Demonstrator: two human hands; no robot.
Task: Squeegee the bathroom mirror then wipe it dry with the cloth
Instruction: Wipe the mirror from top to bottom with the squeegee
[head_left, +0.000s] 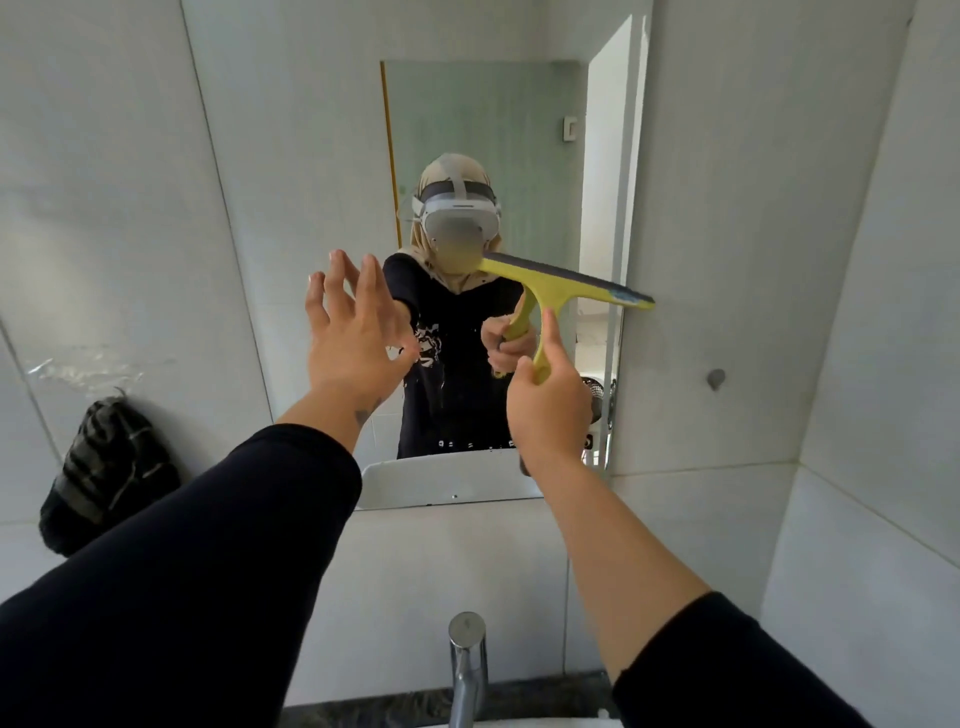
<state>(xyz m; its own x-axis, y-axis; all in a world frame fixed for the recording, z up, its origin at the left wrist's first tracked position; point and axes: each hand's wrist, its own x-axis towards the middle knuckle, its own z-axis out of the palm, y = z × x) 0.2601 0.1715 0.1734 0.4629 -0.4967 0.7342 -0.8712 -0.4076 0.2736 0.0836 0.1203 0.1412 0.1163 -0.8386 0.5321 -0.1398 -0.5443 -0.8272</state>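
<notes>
The bathroom mirror (322, 130) hangs on the tiled wall straight ahead and reflects a person wearing a headset. My right hand (548, 402) grips the handle of a yellow squeegee (558, 283). Its dark rubber blade lies tilted against the glass at mid height, with the blade's right end at the mirror's right edge. My left hand (350, 332) is raised in front of the mirror, left of the squeegee, fingers spread and holding nothing. A dark striped cloth (106, 470) hangs bunched on the wall at the lower left.
A chrome tap (467, 662) stands at the bottom centre above the basin. A small round wall hook (716, 378) sits right of the mirror. Tiled walls close in on both sides. A doorway shows in the mirror's reflection.
</notes>
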